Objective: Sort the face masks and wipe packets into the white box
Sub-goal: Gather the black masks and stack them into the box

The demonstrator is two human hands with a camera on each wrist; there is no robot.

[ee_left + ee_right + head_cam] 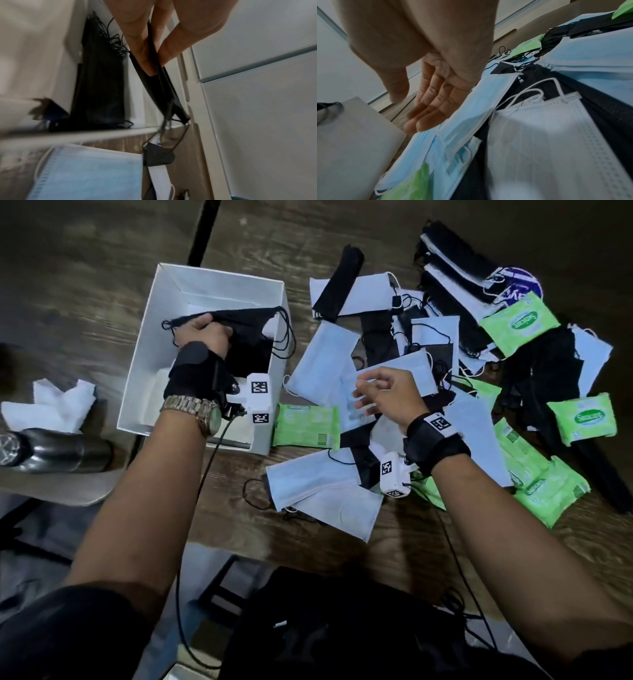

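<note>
The white box [145, 350] stands on the wooden table at the left, with a stack of black masks [99, 88] inside. My left hand [214, 325] is over the box and pinches a black face mask [250, 337] between thumb and fingers [142, 54]; its ear loops hang over the right wall. My right hand [373, 392] hovers open, holding nothing, just above pale blue masks [471, 108] to the right of the box. A white mask [547, 135] lies beside them. A green wipe packet [306, 426] lies against the box; more green packets [544, 491] sit at the right.
Black, white and blue masks with several green packets [519, 321] spread over the table's right half. A metal flask [58, 450] and white tissue [58, 405] lie left of the box. A black bag [325, 628] and cables are at the near edge.
</note>
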